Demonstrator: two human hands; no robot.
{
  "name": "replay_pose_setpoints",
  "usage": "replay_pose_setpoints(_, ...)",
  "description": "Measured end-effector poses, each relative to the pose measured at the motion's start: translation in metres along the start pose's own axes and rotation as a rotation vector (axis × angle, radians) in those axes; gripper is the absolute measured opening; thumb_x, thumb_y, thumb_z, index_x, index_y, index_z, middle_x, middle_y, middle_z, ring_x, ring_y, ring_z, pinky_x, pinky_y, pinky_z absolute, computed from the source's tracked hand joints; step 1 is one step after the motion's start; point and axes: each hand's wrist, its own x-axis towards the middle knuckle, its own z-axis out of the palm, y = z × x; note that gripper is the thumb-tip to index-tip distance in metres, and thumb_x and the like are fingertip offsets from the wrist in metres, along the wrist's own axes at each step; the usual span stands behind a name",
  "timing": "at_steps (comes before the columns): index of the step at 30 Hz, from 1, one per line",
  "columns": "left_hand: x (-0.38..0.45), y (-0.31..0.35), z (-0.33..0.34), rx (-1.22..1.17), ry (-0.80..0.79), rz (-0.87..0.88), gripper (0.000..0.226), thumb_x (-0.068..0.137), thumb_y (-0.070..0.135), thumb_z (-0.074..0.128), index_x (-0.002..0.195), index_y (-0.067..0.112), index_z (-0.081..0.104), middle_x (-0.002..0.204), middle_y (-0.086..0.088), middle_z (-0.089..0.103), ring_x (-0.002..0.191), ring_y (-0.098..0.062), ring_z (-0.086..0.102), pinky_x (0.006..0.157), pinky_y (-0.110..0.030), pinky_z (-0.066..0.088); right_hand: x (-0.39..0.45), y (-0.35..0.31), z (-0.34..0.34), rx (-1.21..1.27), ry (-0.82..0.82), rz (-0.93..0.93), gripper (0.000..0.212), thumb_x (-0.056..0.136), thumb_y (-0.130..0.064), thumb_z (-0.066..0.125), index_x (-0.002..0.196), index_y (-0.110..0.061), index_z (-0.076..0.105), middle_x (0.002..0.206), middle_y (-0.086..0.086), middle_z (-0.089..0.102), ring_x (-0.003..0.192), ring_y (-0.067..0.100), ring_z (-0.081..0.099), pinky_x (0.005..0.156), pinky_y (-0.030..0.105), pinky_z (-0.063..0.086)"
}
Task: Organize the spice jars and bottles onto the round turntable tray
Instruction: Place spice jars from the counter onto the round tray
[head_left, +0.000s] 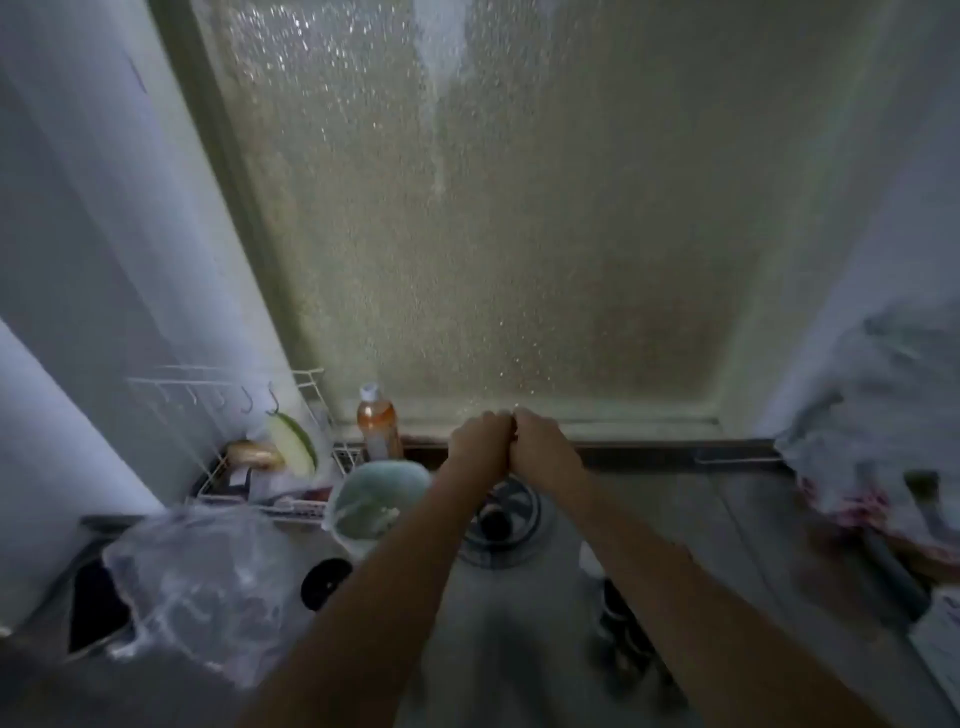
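Both arms reach forward over a sink. My left hand (480, 436) and my right hand (543, 447) are pressed together, fingers curled, at the far rim below a frosted window. Whether they hold anything small between them is hidden. An orange-filled bottle with a white cap (378, 426) stands on the ledge to the left of my hands. No round turntable tray or spice jars can be made out; the picture is blurred.
A round drain (501, 519) lies in the sink under my arms. At the left are a pale green bowl (371, 501), a white wire rack (270, 467) with dishes, a clear plastic bag (208, 582) and a black round lid (326, 582). A cloth (878, 415) hangs at the right.
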Motion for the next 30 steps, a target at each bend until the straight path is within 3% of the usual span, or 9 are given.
replay_pose_setpoints(3,-0.01,-0.018,0.066,-0.157,-0.098,-0.027,0.031,0.089,0.013,0.055,0.119,0.004,0.05,0.121,-0.015,0.058,0.111,-0.031,0.057,0.093,-0.04,0.047,-0.008,0.042,0.055,0.096,-0.01,0.137,0.021,0.094,-0.011,0.037,0.109,-0.005,0.051,0.114,0.02,0.06,0.101,0.033,0.057,0.083,0.035,0.044)
replay_pose_setpoints(6,-0.022,-0.033,0.139,-0.277,-0.066,-0.048,0.024,0.092,0.014,0.047,0.115,0.006,0.047,0.113,-0.016,0.062,0.098,-0.031,0.061,0.085,-0.046,0.051,-0.02,0.088,0.11,0.229,0.057,0.202,0.015,0.093,-0.011,0.04,0.099,-0.008,0.053,0.107,0.018,0.063,0.085,0.025,0.055,0.073,0.033,0.042)
replay_pose_setpoints(10,-0.025,-0.048,0.196,-0.275,0.118,-0.03,0.011,0.091,0.017,0.046,0.101,0.014,0.05,0.101,-0.011,0.063,0.089,-0.028,0.059,0.079,-0.042,0.049,-0.017,0.128,0.154,0.192,0.109,0.093,0.012,0.094,-0.02,0.043,0.102,-0.017,0.052,0.102,0.009,0.062,0.089,0.025,0.057,0.07,0.032,0.041)
replay_pose_setpoints(14,-0.019,-0.067,0.236,-0.339,0.334,0.037,0.011,0.094,0.024,0.043,0.086,0.02,0.051,0.092,-0.003,0.06,0.086,-0.021,0.052,0.082,-0.038,0.037,-0.007,0.158,0.187,0.081,0.236,-0.039,0.021,0.098,-0.025,0.038,0.082,-0.017,0.05,0.09,0.004,0.053,0.085,0.025,0.054,0.065,0.031,0.038)
replay_pose_setpoints(20,-0.014,-0.074,0.263,-0.334,0.496,0.157,0.009,0.095,0.023,0.043,0.093,0.017,0.049,0.098,-0.008,0.058,0.091,-0.026,0.047,0.072,-0.035,0.033,-0.006,0.174,0.211,-0.016,0.41,-0.183,0.026,0.099,-0.018,0.032,0.097,-0.006,0.054,0.111,0.017,0.056,0.097,0.031,0.053,0.073,0.036,0.039)
replay_pose_setpoints(22,-0.019,-0.073,0.259,-0.339,0.494,0.182,0.013,0.095,0.022,0.045,0.101,0.011,0.049,0.101,-0.016,0.061,0.093,-0.033,0.052,0.07,-0.036,0.033,-0.012,0.176,0.212,0.007,0.422,-0.215,0.025,0.1,-0.018,0.032,0.091,-0.005,0.052,0.109,0.02,0.056,0.096,0.033,0.052,0.068,0.035,0.033)
replay_pose_setpoints(25,-0.049,-0.069,0.249,-0.43,0.369,0.193,0.032,0.094,0.021,0.05,0.118,0.002,0.041,0.109,-0.023,0.062,0.094,-0.037,0.057,0.076,-0.041,0.046,-0.036,0.177,0.206,0.041,0.391,-0.209,0.026,0.099,-0.023,0.034,0.077,-0.013,0.043,0.091,0.018,0.053,0.083,0.032,0.051,0.065,0.033,0.029)
replay_pose_setpoints(30,-0.12,-0.065,0.251,-0.372,0.298,0.242,0.034,0.095,0.022,0.05,0.117,0.0,0.038,0.107,-0.024,0.061,0.089,-0.039,0.056,0.069,-0.041,0.043,-0.102,0.177,0.208,0.059,0.346,-0.157,0.031,0.098,-0.021,0.039,0.068,-0.015,0.045,0.07,0.005,0.046,0.065,0.02,0.044,0.055,0.033,0.029)
